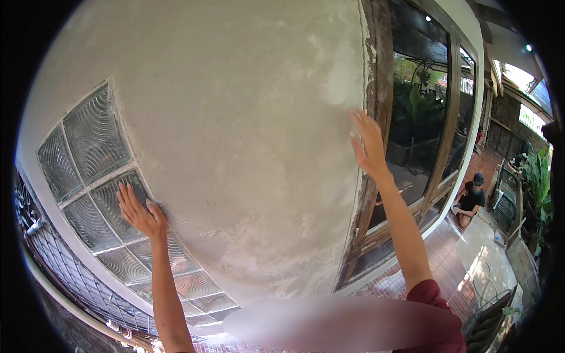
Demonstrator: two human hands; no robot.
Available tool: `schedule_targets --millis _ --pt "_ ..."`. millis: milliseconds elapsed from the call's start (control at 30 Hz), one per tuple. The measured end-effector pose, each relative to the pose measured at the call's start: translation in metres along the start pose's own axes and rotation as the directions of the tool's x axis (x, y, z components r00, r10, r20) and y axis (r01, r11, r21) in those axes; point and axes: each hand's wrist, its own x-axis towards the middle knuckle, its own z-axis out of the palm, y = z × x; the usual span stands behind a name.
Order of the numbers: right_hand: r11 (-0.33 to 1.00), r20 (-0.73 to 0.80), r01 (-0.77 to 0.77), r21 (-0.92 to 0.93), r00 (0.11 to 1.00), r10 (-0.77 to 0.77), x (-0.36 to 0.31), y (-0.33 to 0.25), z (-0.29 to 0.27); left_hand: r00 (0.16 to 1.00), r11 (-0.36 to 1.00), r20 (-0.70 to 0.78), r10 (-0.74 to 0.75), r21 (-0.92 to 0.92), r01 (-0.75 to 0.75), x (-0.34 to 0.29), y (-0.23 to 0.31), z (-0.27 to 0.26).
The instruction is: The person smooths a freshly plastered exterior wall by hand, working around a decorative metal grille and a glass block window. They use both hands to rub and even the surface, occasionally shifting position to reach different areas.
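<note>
A plastered grey-beige wall (235, 129) fills the middle of the head view. My left hand (141, 213) is raised over the patterned glass blocks (97, 135), near where they meet the plaster. Its fingers are stretched out with nothing in them; whether the palm touches the glass I cannot tell. Up by the wall's right edge, beside a worn wooden window frame (381, 76), is my right hand (368, 144). Its fingers are extended and slightly blurred, and no object shows in it. Contact with the plaster is unclear. A lighter smooth patch (344, 76) lies above it.
Dark glass panes (418, 117) sit within the frame. Farther right, a person in black (471, 199) crouches on red floor tiles (438, 250). A pale slab (485, 253) and green plants (535, 182) lie beyond. Metal grillwork (70, 253) runs along the lower left.
</note>
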Motion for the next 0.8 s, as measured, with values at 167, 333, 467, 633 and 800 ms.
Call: schedule_targets --millis 167,333,467,633,800 --pt "0.566 0.328 -0.779 0.269 0.627 0.707 -0.307 -0.030 0.008 1.000 1.000 -0.022 0.013 -0.016 -0.013 -0.002 0.001 0.001" --pt "0.157 0.378 -0.411 -0.898 -0.536 0.755 -0.664 -0.150 -0.152 0.998 0.998 -0.015 0.062 -0.008 -0.062 -0.005 -0.004 -0.001" --pt "-0.488 -0.072 -0.293 -0.822 -0.797 0.599 -0.773 -0.277 -0.332 0.994 0.997 -0.069 0.081 -0.003 -0.082 -0.007 -0.004 0.002" --pt "-0.810 -0.260 -0.235 -0.537 -0.867 0.424 -0.789 -0.391 -0.411 0.992 0.996 -0.090 0.084 0.015 -0.082 -0.009 -0.007 0.004" --pt "-0.757 -0.230 -0.485 -0.437 -0.753 0.616 -0.798 -0.406 -0.333 0.989 0.995 -0.116 0.094 -0.019 -0.097 -0.011 -0.015 0.010"
